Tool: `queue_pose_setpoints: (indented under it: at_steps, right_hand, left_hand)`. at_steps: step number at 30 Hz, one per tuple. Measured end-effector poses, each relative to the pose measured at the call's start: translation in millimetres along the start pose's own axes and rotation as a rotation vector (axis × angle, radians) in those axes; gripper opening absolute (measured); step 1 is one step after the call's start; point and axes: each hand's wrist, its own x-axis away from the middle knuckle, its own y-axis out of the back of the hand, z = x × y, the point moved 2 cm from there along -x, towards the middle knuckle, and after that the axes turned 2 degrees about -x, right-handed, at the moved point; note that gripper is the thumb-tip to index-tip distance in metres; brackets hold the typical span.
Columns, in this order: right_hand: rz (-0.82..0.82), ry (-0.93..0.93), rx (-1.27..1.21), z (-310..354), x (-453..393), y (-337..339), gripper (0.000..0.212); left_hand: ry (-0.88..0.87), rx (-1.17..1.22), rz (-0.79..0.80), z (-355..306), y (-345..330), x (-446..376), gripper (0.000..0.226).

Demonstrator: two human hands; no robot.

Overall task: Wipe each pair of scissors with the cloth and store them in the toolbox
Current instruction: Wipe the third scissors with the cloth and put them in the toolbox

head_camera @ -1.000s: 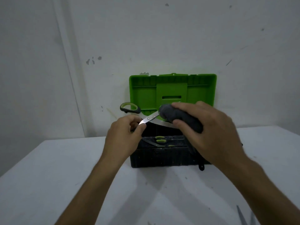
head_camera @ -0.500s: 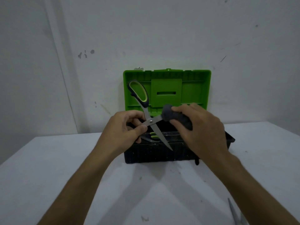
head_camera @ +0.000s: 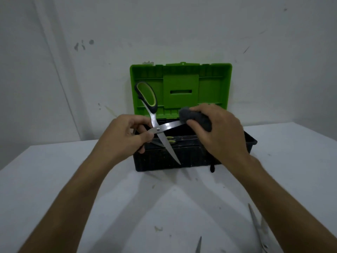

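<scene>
Left hand grips the spread scissors while right hand clasps the cloth around one blade.

Tiny mark on scissors blade, unreadable; no other txt.

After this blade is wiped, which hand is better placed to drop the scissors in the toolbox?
Left, probably. The left hand already grips the open scissors at the handle, just above the open toolbox. The right hand is busy pinching the cloth around the upper blade.
</scene>
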Motion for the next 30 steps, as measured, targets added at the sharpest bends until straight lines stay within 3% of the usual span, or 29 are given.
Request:
queue_pose_setpoints:
  at_steps: [2, 5, 8, 14, 20, 26, 28, 30]
  right_hand:
    - [-0.039, -0.041, 0.038, -12, -2, 8, 0.026]
    - [-0.002, 0.084, -0.033, -1, -3, 13, 0.029]
    - [0.135, 0.227, -0.086, 20, 2, 2, 0.034]
    - [0.485, 0.283, -0.065, 23, 2, 1, 0.031]
    - [0.313, 0.27, -0.067, 35, 2, 3, 0.038]
    - [0.723, 0.303, 0.033, 37, 6, 5, 0.036]
    - [0.688, 0.318, -0.054, 37, 2, 15, 0.034]
    - [0.529, 0.292, -0.132, 35, -4, 20, 0.035]
  left_hand:
    - [0.018, 0.005, -0.007, 2, -2, 0, 0.022]
    - [0.038, -0.024, -0.035, 1, -5, 0, 0.016]
    - [0.049, 0.061, -0.043, -6, -1, 2, 0.001]
    - [0.104, 0.085, -0.12, 4, 15, 0, 0.011]
    - [0.11, 0.024, -0.029, -1, 11, 0, 0.002]
    - [0.185, 0.135, 0.014, -3, 17, 4, 0.009]
    - [0.198, 0.13, 0.01, -1, 15, 3, 0.009]
    - [0.188, 0.084, 0.004, -1, 14, 2, 0.009]
